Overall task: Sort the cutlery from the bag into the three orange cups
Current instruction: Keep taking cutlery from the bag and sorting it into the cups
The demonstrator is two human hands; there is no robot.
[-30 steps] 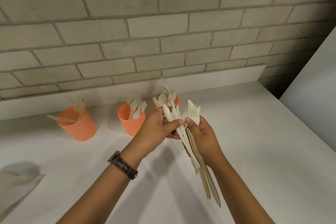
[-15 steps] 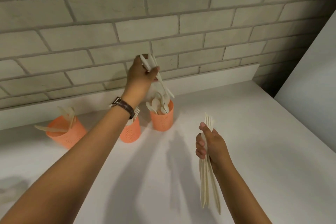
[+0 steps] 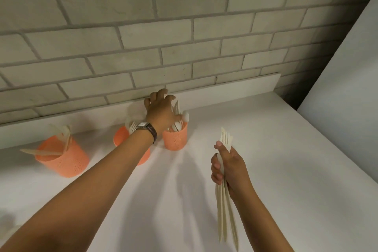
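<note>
Three orange cups stand in a row near the wall. The left cup [image 3: 63, 157] holds wooden knives. The middle cup [image 3: 122, 139], with forks, is partly hidden by my left forearm. My left hand [image 3: 161, 110] hovers over the right cup [image 3: 174, 139], fingers spread, and the spoons [image 3: 181, 121] stand in that cup just under the palm. My right hand [image 3: 227, 165] is nearer to me on the right and grips a bundle of wooden cutlery [image 3: 224, 210]. Fork tines stick out above its thumb and the handles hang down.
The white table [image 3: 266, 170] ends at a low white ledge [image 3: 235, 86] under the brick wall. A white panel [image 3: 347, 77] rises along the table's right side. A dim pale shape [image 3: 6, 221] lies at the bottom left edge.
My left hand pulled spoons out of the bundle, lifted them above the right cup, then came down over it, and its fingers have opened. The right hand stayed low with the remaining cutlery.
</note>
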